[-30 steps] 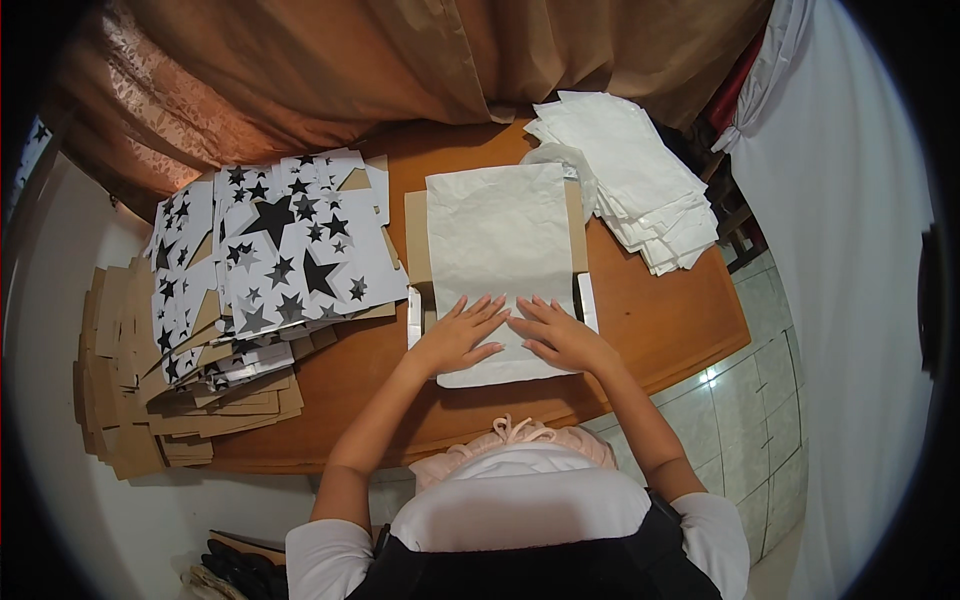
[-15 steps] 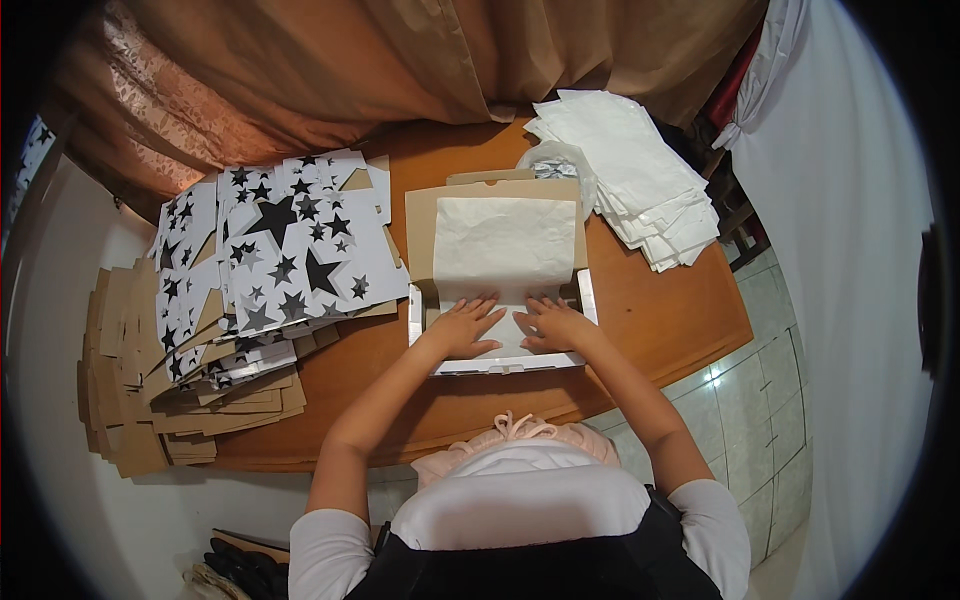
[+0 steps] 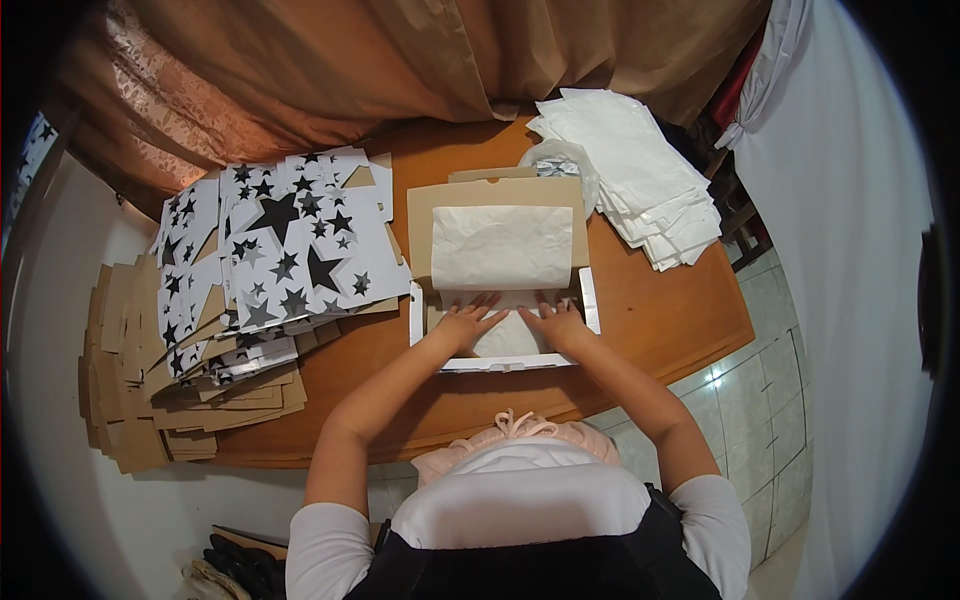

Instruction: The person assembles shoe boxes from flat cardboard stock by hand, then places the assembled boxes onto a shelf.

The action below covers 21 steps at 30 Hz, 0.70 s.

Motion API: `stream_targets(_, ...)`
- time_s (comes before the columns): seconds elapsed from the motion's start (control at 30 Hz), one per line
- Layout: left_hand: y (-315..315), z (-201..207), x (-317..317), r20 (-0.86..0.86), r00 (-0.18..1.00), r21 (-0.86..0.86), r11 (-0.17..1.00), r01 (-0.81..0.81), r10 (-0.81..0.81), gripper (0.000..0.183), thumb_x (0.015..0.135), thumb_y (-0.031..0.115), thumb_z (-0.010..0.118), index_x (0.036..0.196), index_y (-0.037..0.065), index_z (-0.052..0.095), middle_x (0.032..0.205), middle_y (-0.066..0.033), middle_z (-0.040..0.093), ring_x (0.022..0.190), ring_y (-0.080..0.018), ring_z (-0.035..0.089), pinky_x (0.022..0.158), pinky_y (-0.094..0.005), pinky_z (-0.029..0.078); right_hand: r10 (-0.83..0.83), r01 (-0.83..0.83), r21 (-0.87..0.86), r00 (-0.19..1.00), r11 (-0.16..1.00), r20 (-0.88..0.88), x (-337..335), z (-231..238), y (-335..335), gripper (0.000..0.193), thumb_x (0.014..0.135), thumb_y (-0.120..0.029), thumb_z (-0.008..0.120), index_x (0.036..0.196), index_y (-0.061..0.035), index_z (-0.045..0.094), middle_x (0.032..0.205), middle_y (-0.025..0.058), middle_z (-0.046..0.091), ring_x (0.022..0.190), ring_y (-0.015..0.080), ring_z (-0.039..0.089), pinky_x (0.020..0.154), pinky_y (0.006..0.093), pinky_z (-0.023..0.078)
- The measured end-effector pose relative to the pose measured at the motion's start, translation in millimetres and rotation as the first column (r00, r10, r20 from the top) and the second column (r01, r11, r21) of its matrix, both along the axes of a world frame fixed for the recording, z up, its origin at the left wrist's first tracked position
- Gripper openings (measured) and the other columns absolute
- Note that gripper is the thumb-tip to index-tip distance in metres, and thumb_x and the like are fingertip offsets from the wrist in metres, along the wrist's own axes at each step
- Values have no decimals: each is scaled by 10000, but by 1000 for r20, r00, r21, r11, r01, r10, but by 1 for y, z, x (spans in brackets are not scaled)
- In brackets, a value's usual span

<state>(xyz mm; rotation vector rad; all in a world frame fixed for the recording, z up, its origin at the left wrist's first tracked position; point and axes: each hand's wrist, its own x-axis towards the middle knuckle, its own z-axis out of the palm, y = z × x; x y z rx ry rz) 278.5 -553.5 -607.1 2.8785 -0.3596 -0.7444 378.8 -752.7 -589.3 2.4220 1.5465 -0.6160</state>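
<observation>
An open cardboard box (image 3: 592,305), brown inside with white outer edges, stands at the front middle of the table, its lid raised at the far side. A sheet of white paper (image 3: 502,245) lines it, running from the lid down onto the bottom. Inside the box, my left hand (image 3: 468,325) lies with fingers spread on the paper at the left. My right hand (image 3: 556,323) presses the same sheet at the right, its fingers likewise stretched out. Neither hand grips anything.
Flat star-printed cardboard pieces (image 3: 310,240) are piled on the left of the wooden table (image 3: 660,330), above plain brown cardboard (image 3: 130,380). A stack of white paper sheets (image 3: 630,170) lies at the far right, beside a clear plastic bag (image 3: 560,158). Curtains hang behind.
Both hands have slid slightly toward the far side of the box, along the paper. The sheet's upper edge on the lid sits lower, and a fold shows near the lid's base.
</observation>
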Motion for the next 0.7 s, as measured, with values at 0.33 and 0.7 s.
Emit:
stream_targets(0.33,-1,8,-2,-87,995,65,997,-47,53,1167,539,438,786,1420,323,29,1492,-17,-70,1368,-264,64,1010,-601,214,-78,78,-154,997,985,7,4,-7,2,728,831,-111,467,1407,-375,110,1489,120,17,1292,467,203,1018,491,280)
stream_targets(0.7,13,-5,-20,-22,990,400,908,-121,142,738,774,291,609,1404,250,226,1365,-114,363,1202,-310,410,1045,-499,212,3,28,-196,988,980,157,-2,3,2,768,818,-24,426,1412,-371,85,1483,129,61,1283,468,224,1029,501,262)
